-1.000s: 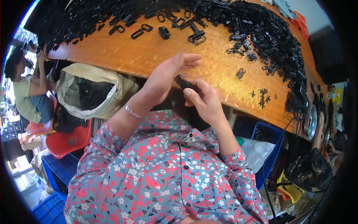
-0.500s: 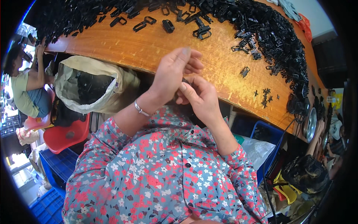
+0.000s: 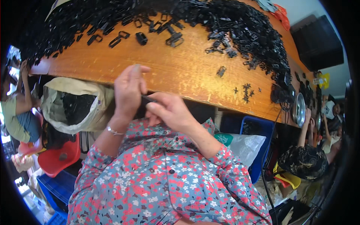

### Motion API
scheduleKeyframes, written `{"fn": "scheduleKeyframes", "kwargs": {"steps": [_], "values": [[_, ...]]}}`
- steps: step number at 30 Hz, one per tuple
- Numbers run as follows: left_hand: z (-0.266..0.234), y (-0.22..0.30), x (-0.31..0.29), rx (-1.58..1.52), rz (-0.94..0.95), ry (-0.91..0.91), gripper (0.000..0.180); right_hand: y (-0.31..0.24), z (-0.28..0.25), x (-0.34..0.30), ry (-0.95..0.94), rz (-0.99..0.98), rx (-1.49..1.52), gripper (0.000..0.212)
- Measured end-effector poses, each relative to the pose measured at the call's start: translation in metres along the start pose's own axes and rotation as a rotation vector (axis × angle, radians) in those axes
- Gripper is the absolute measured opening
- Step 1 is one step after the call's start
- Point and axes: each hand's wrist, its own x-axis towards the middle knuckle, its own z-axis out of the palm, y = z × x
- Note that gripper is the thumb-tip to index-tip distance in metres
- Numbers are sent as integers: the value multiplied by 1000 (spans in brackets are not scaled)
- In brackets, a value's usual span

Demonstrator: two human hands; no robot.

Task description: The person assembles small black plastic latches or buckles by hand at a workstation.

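Both hands meet just at the near edge of the tabletop (image 3: 180,75), pinching one small black plastic part (image 3: 147,99) between them. The left hand (image 3: 129,92) is raised with its fingers (image 3: 135,72) held together and curved over the part from the left, the thumb pressed in toward it; a thin silver bracelet (image 3: 113,131) sits on that wrist. The right hand (image 3: 173,111) comes in from the right, its fingers (image 3: 159,98) closed on the other end of the same part, so the piece is held in the air between the two hands, close to the chest and over the edge of the wood rather than lying on it. Most of the part is hidden by the fingers, so its exact shape cannot be told. Both forearms come out of the sleeves of a floral shirt (image 3: 161,183) in red, white and blue-grey. Farther out on the orange-brown wood lie loose black buckles (image 3: 141,37) and rings, and behind them a long heap of black plastic parts (image 3: 232,22) runs along the far side. Under the tabletop to the left hangs an open pale sack (image 3: 75,108) with dark pieces inside, with a red plastic stool (image 3: 56,159) below it. Another person (image 3: 17,116) sits at far left, and others at far right.
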Motion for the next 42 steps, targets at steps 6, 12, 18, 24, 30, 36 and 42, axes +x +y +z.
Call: {"fn": "scheduleKeyframes", "kwargs": {"steps": [6, 12, 18, 24, 30, 36, 42], "values": [[-143, 20, 2, 348, 88, 317, 34, -26, -54, -11, 205, -249, -414, 24], [-311, -9, -30, 1162, -71, 359, 33, -35, -156, -32, 862, -312, -1404, 27], [-183, 25, 28, 1083, 414, 180, 16, -36, -164, -25, 730, -285, -1510, 25], [-69, 27, 123, 1153, 763, -335, 31, -34, -138, -19, 670, -372, -1197, 26], [-45, 0, 169, 1209, 711, -429, 20, -23, -110, -22, 579, -431, -1042, 26], [-48, -6, 169, 1084, 697, -365, 15, 0, -115, -12, 597, -456, -984, 19], [-43, -6, 158, 964, 656, -403, 14, 7, -104, -1, 569, -507, -964, 16]]}}
